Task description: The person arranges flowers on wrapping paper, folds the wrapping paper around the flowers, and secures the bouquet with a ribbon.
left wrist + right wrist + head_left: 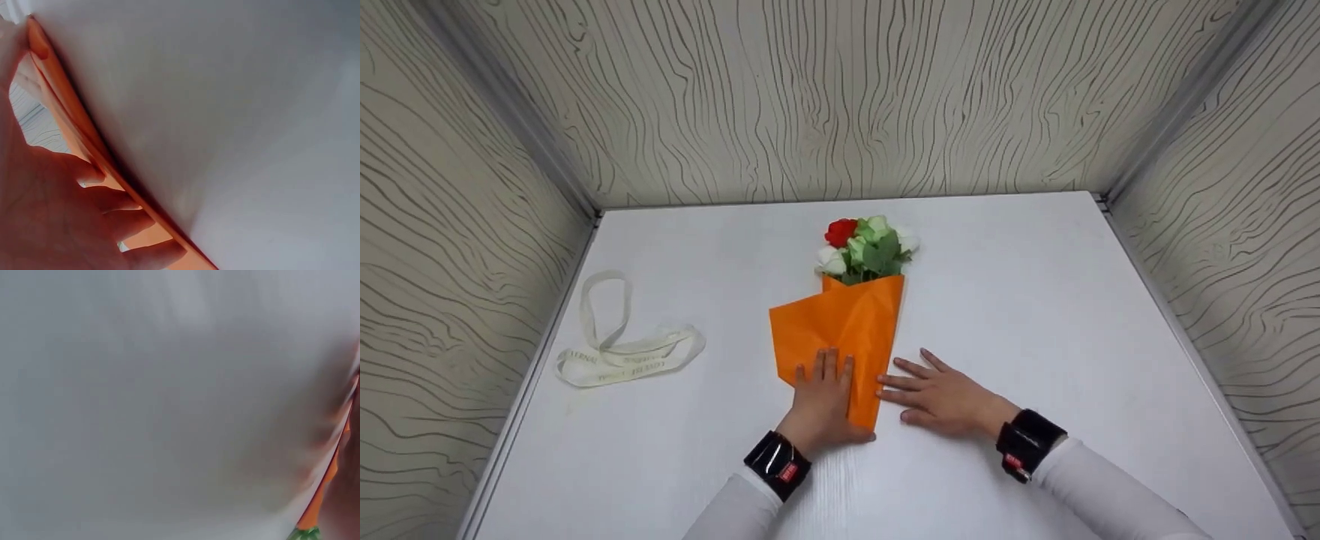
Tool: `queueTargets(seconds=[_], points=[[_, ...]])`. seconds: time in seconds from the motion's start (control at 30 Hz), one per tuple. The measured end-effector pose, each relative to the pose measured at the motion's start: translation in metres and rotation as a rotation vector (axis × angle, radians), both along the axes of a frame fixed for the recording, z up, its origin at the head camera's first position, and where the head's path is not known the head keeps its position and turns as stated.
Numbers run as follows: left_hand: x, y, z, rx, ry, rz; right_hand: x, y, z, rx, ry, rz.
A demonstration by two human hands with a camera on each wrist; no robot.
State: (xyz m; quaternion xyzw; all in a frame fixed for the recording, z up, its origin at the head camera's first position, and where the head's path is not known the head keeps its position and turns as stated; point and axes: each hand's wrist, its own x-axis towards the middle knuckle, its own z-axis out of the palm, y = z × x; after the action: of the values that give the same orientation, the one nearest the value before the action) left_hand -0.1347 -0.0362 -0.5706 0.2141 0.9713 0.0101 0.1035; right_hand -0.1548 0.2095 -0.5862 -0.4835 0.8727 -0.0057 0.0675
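A bouquet of red, white and pale green roses [866, 244] lies on the white table, its stems wrapped in orange paper [840, 319]. My left hand [823, 405] rests on the lower part of the wrap with straight fingers, its thumb at the narrow bottom end. In the left wrist view those fingers lie along the folded paper [70, 104]. My right hand [949, 401] is spread just right of the wrap, fingertips at its right edge. The right wrist view catches a strip of the orange paper [315, 506] beside the dark, blurred hand.
To the left on the white table [1035, 285] lies a loosely looped cream ribbon [622, 364] with printed lettering. Wood-patterned panels [840, 97] stand behind the table and along both sides.
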Motion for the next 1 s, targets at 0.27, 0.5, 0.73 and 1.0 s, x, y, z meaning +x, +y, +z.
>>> queueTargets(seconds=[0.27, 0.5, 0.73, 1.0], points=[[0.000, 0.000, -0.002, -0.015, 0.020, -0.004, -0.035, 0.010, 0.003, -0.016, 0.013, -0.079], [0.000, 0.001, -0.003, -0.032, 0.010, -0.005, -0.060, 0.016, 0.006, -0.066, 0.033, -0.157], [0.000, 0.001, -0.002, -0.022, 0.011, -0.003, -0.073, 0.016, -0.001, -0.125, 0.028, -0.234], [-0.001, 0.002, -0.003, -0.032, 0.032, -0.003, -0.082, 0.012, -0.007, -0.194, -0.014, -0.297]])
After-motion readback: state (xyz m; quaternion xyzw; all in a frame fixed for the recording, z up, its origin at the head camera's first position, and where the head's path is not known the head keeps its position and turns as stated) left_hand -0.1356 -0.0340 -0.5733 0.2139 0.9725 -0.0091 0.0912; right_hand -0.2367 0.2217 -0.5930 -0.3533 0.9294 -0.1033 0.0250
